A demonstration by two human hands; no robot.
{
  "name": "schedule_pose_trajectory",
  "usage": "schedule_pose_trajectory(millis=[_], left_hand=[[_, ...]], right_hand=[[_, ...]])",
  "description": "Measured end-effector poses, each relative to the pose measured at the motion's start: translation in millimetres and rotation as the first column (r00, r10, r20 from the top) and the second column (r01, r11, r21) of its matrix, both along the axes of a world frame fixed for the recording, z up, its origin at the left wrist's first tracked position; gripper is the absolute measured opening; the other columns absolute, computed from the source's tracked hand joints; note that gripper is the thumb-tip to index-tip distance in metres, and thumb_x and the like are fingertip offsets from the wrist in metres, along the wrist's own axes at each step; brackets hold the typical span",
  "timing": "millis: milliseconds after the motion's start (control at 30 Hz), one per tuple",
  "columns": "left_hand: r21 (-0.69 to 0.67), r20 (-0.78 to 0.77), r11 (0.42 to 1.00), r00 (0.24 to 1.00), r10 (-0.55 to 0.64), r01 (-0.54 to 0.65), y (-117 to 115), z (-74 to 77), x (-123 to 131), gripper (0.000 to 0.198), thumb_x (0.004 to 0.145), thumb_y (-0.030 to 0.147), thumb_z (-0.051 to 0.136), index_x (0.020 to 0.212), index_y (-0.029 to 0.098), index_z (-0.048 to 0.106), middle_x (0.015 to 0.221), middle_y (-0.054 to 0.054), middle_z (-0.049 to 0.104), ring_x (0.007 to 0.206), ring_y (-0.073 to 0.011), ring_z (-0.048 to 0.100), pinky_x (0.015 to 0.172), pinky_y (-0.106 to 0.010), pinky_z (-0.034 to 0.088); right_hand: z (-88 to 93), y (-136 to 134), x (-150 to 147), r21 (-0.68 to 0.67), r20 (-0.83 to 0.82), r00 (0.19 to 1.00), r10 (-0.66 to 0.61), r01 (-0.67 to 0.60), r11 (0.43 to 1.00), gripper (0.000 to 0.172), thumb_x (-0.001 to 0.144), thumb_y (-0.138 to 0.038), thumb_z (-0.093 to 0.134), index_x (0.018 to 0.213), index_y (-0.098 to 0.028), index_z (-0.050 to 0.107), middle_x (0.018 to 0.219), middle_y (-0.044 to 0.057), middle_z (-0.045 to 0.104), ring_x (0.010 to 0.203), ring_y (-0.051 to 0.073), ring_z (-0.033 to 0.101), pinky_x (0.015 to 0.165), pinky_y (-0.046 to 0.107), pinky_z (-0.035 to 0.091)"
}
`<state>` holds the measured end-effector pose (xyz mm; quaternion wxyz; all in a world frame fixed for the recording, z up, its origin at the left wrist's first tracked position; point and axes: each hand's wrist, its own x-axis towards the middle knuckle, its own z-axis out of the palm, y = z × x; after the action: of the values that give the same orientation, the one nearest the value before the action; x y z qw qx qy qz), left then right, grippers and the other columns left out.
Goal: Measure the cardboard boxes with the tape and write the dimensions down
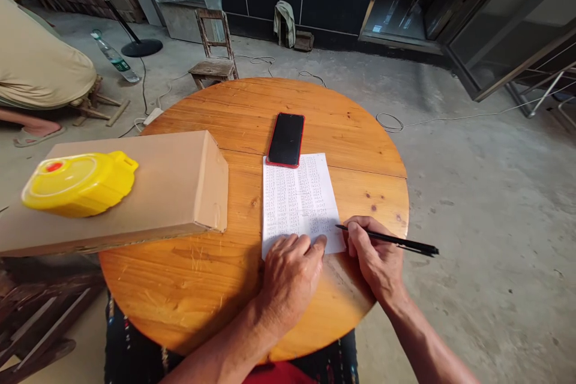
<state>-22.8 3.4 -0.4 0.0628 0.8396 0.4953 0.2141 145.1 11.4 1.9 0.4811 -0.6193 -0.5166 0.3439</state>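
Note:
A white sheet of paper (294,195) covered in rows of small handwritten characters lies on the round wooden table (360,156). My left hand (294,270) rests palm down over the sheet's lower edge, its fingers lying on the paper and holding nothing. In my right hand (378,258) is a black pen (396,240), gripped between thumb and fingers. The pen's tip points left, over the sheet's lower right part; whether it touches the paper I cannot tell. A black phone in a red case (287,139) lies across the top edge of the sheet.
On the left, a cardboard box (175,183) overhangs the table edge, with a yellow plastic container (81,183) on top. Beyond the table stand a small wooden chair (215,66) and a plastic bottle (117,60). A person's leg (38,126) shows at far left. Cables (391,123) trail across the floor.

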Motion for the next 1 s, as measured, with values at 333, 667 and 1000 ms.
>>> schedule_pose_trajectory(millis=[333,667,1000], left_hand=[[-0.019,-0.028,1.0,1.0,0.002,-0.002,-2,-2.4,0,0.023,0.087,0.013,0.062,0.107,0.024,0.068,0.072,0.001,0.063,0.068,-0.0205,0.061,0.062,-0.034,0.045],[-0.155,-0.092,0.986,0.993,-0.073,0.059,-10,10.6,-4,0.03,0.09,0.019,0.058,0.119,0.021,0.063,0.091,-0.004,0.067,0.088,-0.0249,0.062,0.078,-0.041,0.052],[-0.266,0.079,0.964,0.997,-0.002,0.023,-23,8.5,-26,0.022,0.087,0.015,0.054,0.101,0.02,0.069,0.089,-0.007,0.071,0.087,-0.0243,0.066,0.079,-0.036,0.05]], right_hand=[[-0.1,7,-2,0.12,-0.004,0.99,-0.144,0.144,0.982,0.018,0.091,-0.034,0.061,0.103,-0.023,0.067,0.081,0.001,0.066,0.065,0.014,0.062,0.066,0.029,0.053],[-15.1,7,3,0.309,0.357,0.932,-0.063,-0.054,0.949,0.03,0.097,-0.02,0.042,0.122,-0.024,0.058,0.121,0.009,0.065,0.113,0.023,0.06,0.097,0.043,0.048],[26.5,56,-18,0.079,0.874,0.461,0.15,-0.442,0.894,0.045,0.091,-0.013,0.042,0.135,-0.019,0.049,0.132,0.016,0.058,0.118,0.03,0.055,0.092,0.044,0.042]])
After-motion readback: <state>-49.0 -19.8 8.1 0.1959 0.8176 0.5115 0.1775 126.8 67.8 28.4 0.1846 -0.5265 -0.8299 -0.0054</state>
